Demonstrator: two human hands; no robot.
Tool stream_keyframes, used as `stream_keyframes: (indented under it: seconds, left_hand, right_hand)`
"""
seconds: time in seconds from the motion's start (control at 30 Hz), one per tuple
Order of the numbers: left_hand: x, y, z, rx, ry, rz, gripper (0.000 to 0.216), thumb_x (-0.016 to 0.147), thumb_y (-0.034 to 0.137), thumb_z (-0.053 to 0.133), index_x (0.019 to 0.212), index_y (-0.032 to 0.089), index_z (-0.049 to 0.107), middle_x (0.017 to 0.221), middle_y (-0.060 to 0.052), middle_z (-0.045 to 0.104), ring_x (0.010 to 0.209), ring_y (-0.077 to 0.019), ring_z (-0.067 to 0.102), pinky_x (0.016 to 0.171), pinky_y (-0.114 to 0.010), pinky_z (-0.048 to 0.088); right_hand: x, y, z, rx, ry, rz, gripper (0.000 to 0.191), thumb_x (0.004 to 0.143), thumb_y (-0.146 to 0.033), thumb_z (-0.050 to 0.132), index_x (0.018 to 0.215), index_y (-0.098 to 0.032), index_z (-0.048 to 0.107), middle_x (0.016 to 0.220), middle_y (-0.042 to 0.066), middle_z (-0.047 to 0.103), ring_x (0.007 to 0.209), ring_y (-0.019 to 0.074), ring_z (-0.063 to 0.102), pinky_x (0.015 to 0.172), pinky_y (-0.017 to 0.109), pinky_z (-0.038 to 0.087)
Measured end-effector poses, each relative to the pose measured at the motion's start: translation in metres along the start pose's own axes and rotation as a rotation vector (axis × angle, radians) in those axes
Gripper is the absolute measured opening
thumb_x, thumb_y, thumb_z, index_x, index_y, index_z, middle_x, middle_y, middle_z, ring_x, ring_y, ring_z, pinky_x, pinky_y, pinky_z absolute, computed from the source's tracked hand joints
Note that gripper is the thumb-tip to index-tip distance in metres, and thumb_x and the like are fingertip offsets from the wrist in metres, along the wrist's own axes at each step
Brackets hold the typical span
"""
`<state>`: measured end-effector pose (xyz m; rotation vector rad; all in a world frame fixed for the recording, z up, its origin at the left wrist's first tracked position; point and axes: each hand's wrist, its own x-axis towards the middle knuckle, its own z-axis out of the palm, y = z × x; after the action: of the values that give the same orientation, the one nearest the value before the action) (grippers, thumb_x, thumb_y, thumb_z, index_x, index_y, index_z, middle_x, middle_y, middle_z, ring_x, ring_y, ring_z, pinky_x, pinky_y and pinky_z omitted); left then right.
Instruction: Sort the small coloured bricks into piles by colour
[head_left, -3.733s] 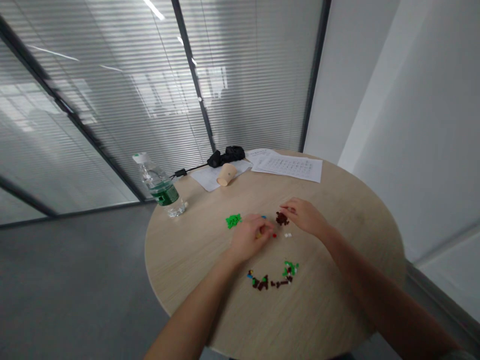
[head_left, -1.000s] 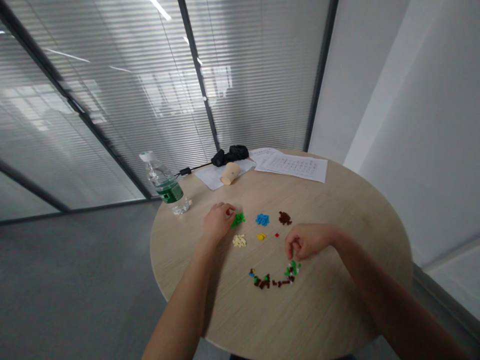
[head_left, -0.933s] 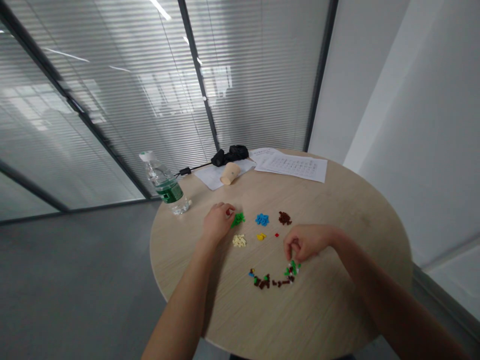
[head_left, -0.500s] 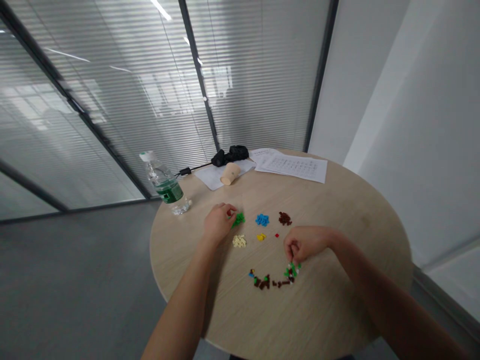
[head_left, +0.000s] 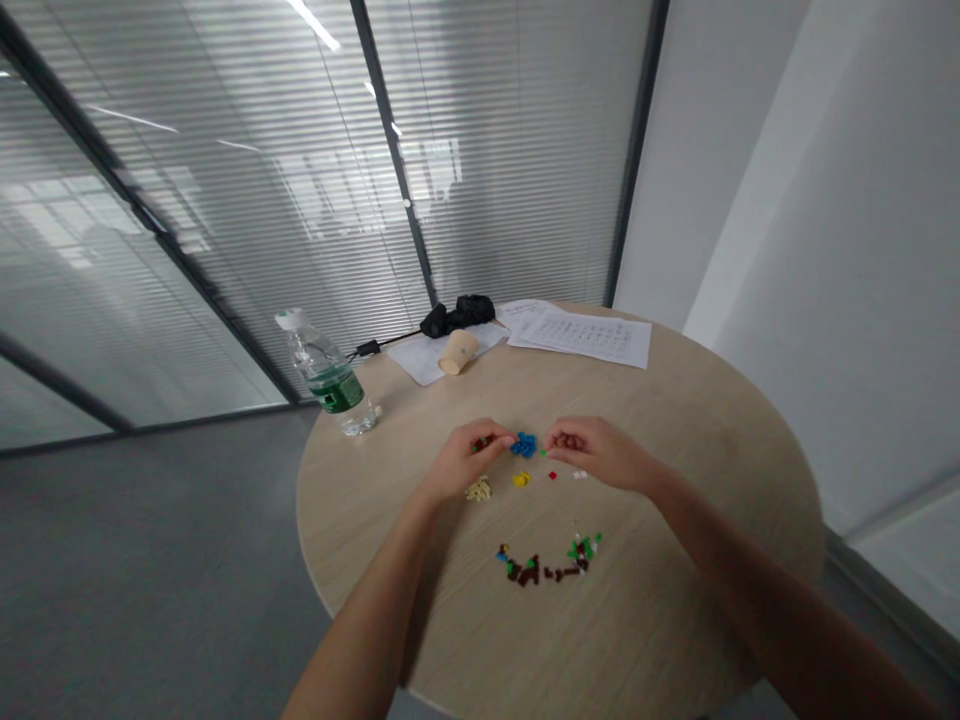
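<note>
My left hand point(head_left: 469, 460) is closed, its thumb and fingertips at the left edge of a pile of small blue pieces point(head_left: 524, 445). Red and green show between its fingers; what it holds is unclear. Across the pile, my right hand point(head_left: 604, 452) is pinched, with a tiny green piece point(head_left: 544, 453) at its fingertips. Its curled fingers partly hide a dark brown pile. Cream pieces point(head_left: 478, 489) lie below my left hand. Yellow pieces point(head_left: 521, 480), a red piece point(head_left: 553, 475) and white pieces point(head_left: 580, 474) lie between the hands and a curved row of brown and green assembled pieces point(head_left: 529, 571).
A water bottle point(head_left: 334, 385) stands at the left edge of the round table point(head_left: 675, 620). Toward the back are a paper cup point(head_left: 457, 352) on its side, a black bundle with a cord point(head_left: 472, 311) and printed sheets point(head_left: 585, 335). Blinds and a wall rise behind.
My right hand has moved up from the assembled pieces to beside the blue pile, uncovering white pieces. My left hand has shifted right from the green pile toward the blue one.
</note>
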<state>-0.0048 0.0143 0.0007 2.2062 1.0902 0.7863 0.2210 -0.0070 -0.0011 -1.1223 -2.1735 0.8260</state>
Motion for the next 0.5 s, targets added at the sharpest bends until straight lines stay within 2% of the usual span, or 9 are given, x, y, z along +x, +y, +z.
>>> stream_keyframes:
  seconds: [0.13, 0.33, 0.5]
  left_hand:
    - [-0.001, 0.009, 0.011, -0.079, -0.112, 0.046, 0.023, 0.085, 0.03, 0.051, 0.083, 0.014, 0.067, 0.077, -0.003, 0.064, 0.071, -0.0124, 0.055, 0.067, -0.023, 0.042]
    - [-0.001, 0.005, 0.02, -0.137, -0.093, -0.025, 0.023, 0.083, 0.032, 0.053, 0.078, 0.013, 0.065, 0.072, -0.002, 0.062, 0.067, -0.0117, 0.051, 0.061, -0.022, 0.04]
    - [0.001, 0.004, 0.021, -0.193, -0.068, -0.042, 0.021, 0.08, 0.032, 0.055, 0.074, 0.013, 0.064, 0.067, -0.001, 0.061, 0.063, -0.0107, 0.051, 0.06, -0.022, 0.04]
  right_hand:
    - [0.001, -0.007, 0.009, -0.151, 0.102, -0.148, 0.01, 0.086, -0.024, 0.053, 0.083, -0.017, 0.06, 0.073, 0.001, 0.056, 0.065, 0.0113, 0.047, 0.061, 0.023, 0.035]
    - [0.001, -0.003, 0.015, -0.18, 0.156, -0.258, 0.013, 0.089, -0.026, 0.051, 0.085, -0.017, 0.06, 0.081, 0.004, 0.057, 0.07, 0.0126, 0.05, 0.065, 0.025, 0.038]
    - [0.001, -0.003, 0.017, -0.174, 0.207, -0.285, 0.017, 0.089, -0.03, 0.05, 0.086, -0.018, 0.062, 0.08, 0.004, 0.058, 0.069, 0.0133, 0.05, 0.066, 0.025, 0.039]
